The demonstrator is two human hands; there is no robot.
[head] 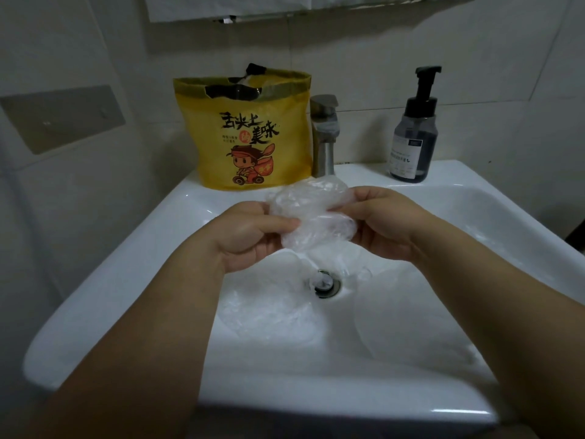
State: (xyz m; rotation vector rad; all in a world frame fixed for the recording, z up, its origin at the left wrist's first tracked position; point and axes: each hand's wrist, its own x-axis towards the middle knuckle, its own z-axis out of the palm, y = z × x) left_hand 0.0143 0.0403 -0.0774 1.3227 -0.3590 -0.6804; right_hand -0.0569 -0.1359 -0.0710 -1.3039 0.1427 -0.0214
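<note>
Both hands pinch a crumpled clear plastic wrap (313, 217) above the sink (126, 280).
Left hand (250, 236) and right hand (383, 223) curl round its edges, over the drain (323, 282); thin, slippery film could slip loose and block the drain. Yellow bag (250, 134) stands behind.

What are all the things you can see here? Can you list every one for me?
Crumpled clear plastic wrap: one, see-through, held over the basin.
White ceramic sink: one, white, fills the middle.
Yellow plastic bag with a cartoon rider: one, yellow, on the sink's back ledge, left of the faucet.
Brushed steel faucet: one, silver, back middle.
Clear pump bottle with a black pump head: one, dark inside, back right ledge.
Round metal drain: one, silver, basin bottom.
Grey rectangular wall plate: one, grey, left wall.
Left hand: one, pinches the wrap's left side.
Right hand: one, grips its right side.
</note>
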